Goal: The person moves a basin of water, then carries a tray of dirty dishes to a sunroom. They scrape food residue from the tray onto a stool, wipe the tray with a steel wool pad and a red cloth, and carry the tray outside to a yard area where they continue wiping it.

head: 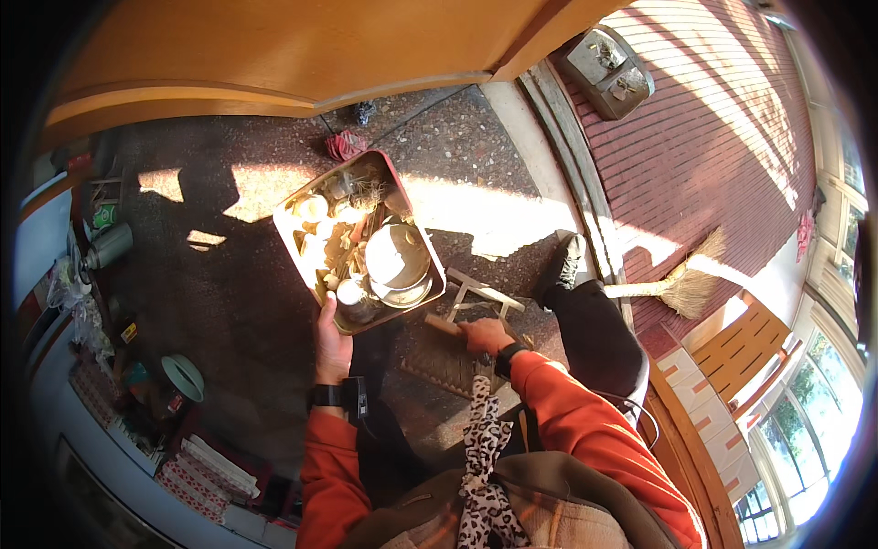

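Observation:
My left hand [333, 350] grips the near corner of a rectangular tray [290, 237], thumb up over its rim. Inside the tray lie a round pale lid or bowl [396, 256] on another round dish, a small white cup [350, 292], dry roots [367, 197] and other items washed out by glare. To the right, my right hand [485, 336] closes around a wooden bar [442, 324] of a small low stool [439, 374]. Its pale wooden legs [485, 291] point away from me. Shadow hides part of the stool.
A wooden door panel [274, 48] spans the far side. Beyond the threshold [573, 151] are a two-compartment dustpan-like container [607, 72] and a straw broom [686, 281]. A crumpled red cloth [346, 145] lies past the tray. At left are a thermos-like cylinder [110, 246] and a green basin [183, 377].

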Demonstrator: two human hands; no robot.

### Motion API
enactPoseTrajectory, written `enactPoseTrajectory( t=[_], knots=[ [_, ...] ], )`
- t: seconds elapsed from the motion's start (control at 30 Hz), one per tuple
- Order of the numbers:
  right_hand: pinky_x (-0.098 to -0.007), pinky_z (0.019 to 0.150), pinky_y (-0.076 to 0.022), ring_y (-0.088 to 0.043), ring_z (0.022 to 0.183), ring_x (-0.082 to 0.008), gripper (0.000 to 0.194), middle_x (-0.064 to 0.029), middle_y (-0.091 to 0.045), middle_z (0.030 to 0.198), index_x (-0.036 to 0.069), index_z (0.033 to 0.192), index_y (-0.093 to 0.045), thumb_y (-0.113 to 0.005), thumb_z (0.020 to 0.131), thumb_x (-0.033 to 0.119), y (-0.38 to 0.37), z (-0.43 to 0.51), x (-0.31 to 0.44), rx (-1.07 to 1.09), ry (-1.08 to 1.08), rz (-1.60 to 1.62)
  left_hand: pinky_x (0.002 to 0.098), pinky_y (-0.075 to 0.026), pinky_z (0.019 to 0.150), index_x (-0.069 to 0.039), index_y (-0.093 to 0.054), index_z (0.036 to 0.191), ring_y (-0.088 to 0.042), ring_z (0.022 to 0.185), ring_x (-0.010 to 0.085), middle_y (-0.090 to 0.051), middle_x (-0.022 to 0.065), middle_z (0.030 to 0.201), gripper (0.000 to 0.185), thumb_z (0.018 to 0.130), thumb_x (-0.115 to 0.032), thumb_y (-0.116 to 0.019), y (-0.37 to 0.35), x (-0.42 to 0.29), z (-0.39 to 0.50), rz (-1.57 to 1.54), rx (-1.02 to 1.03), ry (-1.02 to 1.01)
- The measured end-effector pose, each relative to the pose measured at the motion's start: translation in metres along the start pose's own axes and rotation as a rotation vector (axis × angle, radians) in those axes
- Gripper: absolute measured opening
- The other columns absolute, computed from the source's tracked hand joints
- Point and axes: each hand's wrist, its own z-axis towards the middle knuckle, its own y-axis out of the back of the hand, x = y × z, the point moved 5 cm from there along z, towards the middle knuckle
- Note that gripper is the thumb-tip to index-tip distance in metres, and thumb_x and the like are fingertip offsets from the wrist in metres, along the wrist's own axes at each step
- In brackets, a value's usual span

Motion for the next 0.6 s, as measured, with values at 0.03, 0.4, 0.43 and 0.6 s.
enactPoseTrajectory(
  t=[0.03,0.4,0.43,0.6],
  knots=[
    [-0.0464,0.073,-0.0554,-0.071,0.091,-0.0333,0.031,-0.0131,-0.072,0.096,0.017,0.112,-0.065,-0.06,0.083,0.026,-0.008,-0.003,-0.003,0.012,0.036,0.006,0.039,-0.037,0.111,-0.002,-0.038,0.146,-0.047,0.131,0.0231,-0.049,0.0077,0.143,0.053,0.1,-0.025,-0.054,-0.008,0.012,0.011,0.0,-0.002,-0.009],
    [-0.0422,0.068,-0.056,-0.068,0.087,-0.0257,0.038,-0.0149,-0.072,0.095,0.012,0.122,-0.064,-0.067,0.087,0.026,-0.091,0.044,-0.073,0.485,0.448,0.517,0.0349,-0.039,0.108,-0.002,-0.048,0.138,-0.05,0.127,0.0192,-0.054,0.0079,0.136,0.04,0.105,-0.026,-0.044,-0.076,0.03,0.116,0.045,0.352,-0.042],
    [-0.0405,0.068,-0.056,-0.067,0.086,-0.0216,0.041,-0.0128,-0.072,0.095,0.009,0.122,-0.063,-0.071,0.086,0.027,-0.084,0.057,-0.085,0.58,0.463,0.77,0.0337,-0.042,0.104,-0.003,-0.051,0.134,-0.054,0.122,0.0173,-0.058,0.0076,0.13,0.037,0.106,-0.026,-0.041,-0.079,0.03,0.123,0.012,0.404,-0.1],
    [-0.0422,0.068,-0.055,-0.07,0.077,-0.0281,0.042,-0.0117,-0.073,0.085,0.008,0.098,-0.074,-0.072,0.078,0.045,0.009,0.152,-0.117,0.22,0.478,-0.142,0.0325,-0.045,0.103,-0.006,-0.051,0.135,-0.057,0.114,0.0156,-0.06,0.0047,0.125,0.04,0.105,-0.031,-0.045,-0.091,0.035,0.169,0.205,0.488,-0.095]
  ],
)
